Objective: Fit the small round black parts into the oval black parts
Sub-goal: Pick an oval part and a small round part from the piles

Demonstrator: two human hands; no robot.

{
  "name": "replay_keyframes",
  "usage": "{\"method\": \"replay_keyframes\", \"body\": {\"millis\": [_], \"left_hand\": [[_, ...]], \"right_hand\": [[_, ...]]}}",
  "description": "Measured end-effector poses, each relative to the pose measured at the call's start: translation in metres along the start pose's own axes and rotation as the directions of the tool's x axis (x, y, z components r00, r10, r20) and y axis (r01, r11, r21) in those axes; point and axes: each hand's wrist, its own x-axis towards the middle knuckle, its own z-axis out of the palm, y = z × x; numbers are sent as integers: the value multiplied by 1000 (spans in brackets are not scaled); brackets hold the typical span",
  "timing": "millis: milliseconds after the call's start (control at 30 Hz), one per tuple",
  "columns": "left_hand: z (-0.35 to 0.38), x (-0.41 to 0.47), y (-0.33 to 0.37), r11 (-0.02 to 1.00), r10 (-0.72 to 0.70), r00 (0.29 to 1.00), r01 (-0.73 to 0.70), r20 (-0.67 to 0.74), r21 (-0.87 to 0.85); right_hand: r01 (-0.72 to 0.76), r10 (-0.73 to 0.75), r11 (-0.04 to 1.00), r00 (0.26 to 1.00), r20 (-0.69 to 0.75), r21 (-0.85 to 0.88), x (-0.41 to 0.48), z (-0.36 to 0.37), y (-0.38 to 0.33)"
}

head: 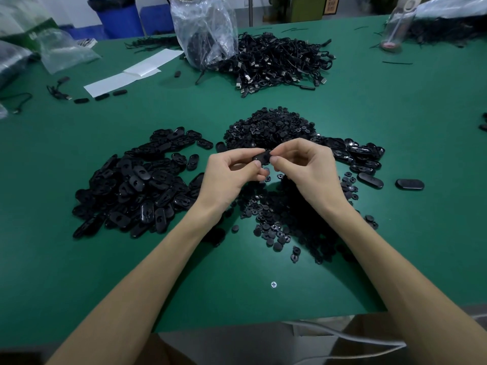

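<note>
Above the middle of the green table [237,299], my left hand [232,172] and my right hand [303,167] meet and both pinch one oval black part [262,157] between thumbs and fingertips. A small round black part may sit under my right fingertips, but I cannot make it out. A big heap of oval black parts [137,185] lies to the left. Small round black parts [271,127] are piled behind my hands, and more of them are scattered [279,222] below my right wrist.
More oval parts [361,154] lie to the right, with two single ones [409,184] apart. A heap of black cables [279,61] and a clear plastic bag [205,32] sit at the back. White paper sheets [131,72] lie back left. A screw head [273,284] shows near the front.
</note>
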Motion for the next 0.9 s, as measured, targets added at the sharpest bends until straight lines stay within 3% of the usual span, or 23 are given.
{"method": "replay_keyframes", "body": {"millis": [467, 600, 767, 900], "left_hand": [[6, -3, 2, 997, 72, 997, -71, 23, -44], [9, -4, -2, 996, 54, 999, -54, -2, -66], [9, -4, -6, 995, 7, 998, -13, -64, -100], [6, -2, -7, 996, 11, 997, -18, -77, -90]], "right_hand": [[46, -50, 994, 998, -38, -102, -3, 2, -5], [127, -137, 979, 989, -48, -160, -6, 4, -7], [216, -216, 945, 976, 29, -246, -8, 8, -8], [185, -169, 951, 982, 85, -249, -9, 8, -10]]}}
